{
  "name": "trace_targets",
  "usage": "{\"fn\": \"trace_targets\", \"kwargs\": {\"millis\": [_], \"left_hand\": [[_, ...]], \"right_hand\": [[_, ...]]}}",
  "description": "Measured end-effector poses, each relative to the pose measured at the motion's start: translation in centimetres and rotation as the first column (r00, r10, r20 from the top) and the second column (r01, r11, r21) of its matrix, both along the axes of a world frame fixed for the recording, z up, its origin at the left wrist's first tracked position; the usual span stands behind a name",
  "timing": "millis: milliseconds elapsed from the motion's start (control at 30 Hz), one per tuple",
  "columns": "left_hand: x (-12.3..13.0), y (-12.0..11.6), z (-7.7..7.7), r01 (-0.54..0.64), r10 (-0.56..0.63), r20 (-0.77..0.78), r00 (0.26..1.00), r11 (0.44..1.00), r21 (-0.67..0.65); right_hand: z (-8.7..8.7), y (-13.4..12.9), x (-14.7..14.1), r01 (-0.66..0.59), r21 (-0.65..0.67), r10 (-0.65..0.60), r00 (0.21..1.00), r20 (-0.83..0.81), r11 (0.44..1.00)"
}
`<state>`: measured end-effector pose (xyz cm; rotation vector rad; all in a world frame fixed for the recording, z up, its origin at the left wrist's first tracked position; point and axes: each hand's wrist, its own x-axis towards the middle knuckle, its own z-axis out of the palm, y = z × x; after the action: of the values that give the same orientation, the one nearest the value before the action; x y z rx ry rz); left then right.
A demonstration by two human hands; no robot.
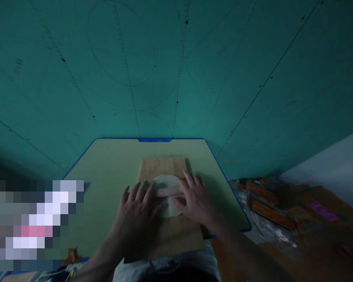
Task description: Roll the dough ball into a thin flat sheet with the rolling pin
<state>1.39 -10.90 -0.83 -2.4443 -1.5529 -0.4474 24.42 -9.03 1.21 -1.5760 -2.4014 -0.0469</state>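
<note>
A short wooden rolling pin [168, 192] lies crosswise on a round, flattened sheet of pale dough [166, 211]. The dough rests on a wooden board [164, 163]. My left hand [137, 205] is over the pin's left end, fingers pointing forward past it and thumb on the near side. Over the right end is my right hand [195, 196], its fingers angled forward and its thumb on the dough side. Both hands hold the pin from above, and its ends are hidden under them.
A pale table [106, 168] with blue edging carries the board and meets a green wall [170, 78]. A blurred-out patch [35, 223] covers the left side. Cardboard boxes [320, 203] and plastic-wrapped packets [270, 207] are piled at the right.
</note>
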Motion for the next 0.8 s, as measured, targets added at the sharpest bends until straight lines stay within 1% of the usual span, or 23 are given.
{"fn": "trace_targets", "kwargs": {"millis": [100, 200, 300, 400, 467, 633, 800], "left_hand": [[-0.3, -1.5, -0.2, 0.054, -0.054, 0.062, 0.997, 0.999, 0.003], [-0.1, -1.4, -0.2, 0.028, -0.024, 0.112, 0.993, 0.999, -0.025], [0.2, -0.6, 0.1, -0.012, 0.019, 0.131, 0.991, 0.999, -0.053], [0.4, -0.1, 0.4, -0.017, 0.025, 0.12, 0.992, 0.998, -0.067], [0.4, -0.2, 0.5, -0.025, 0.033, 0.111, 0.993, 0.997, -0.076], [0.7, -1.5, 0.6, -0.029, 0.035, 0.109, 0.993, 0.998, -0.061], [0.5, -1.6, 0.5, -0.013, 0.022, 0.123, 0.992, 0.997, -0.077]], "right_hand": [[-0.3, -1.5, -0.4, 0.07, -0.027, -0.071, 0.996, -0.061, 0.997], [-0.1, -1.2, -0.7, 0.092, -0.04, -0.096, 0.989, -0.11, 0.995], [0.3, -0.2, -0.3, 0.025, -0.063, -0.032, 0.994, -0.106, 0.998], [0.3, 0.3, 0.2, -0.042, -0.068, 0.035, 0.995, -0.097, 0.997], [-0.1, -0.1, 0.4, -0.058, -0.052, 0.052, 0.992, -0.117, 0.997], [-1.2, -1.5, 0.9, -0.097, 0.004, 0.095, 0.976, -0.198, 0.995], [-1.1, -1.5, 1.0, -0.126, -0.025, 0.118, 0.974, -0.194, 0.992]]}}
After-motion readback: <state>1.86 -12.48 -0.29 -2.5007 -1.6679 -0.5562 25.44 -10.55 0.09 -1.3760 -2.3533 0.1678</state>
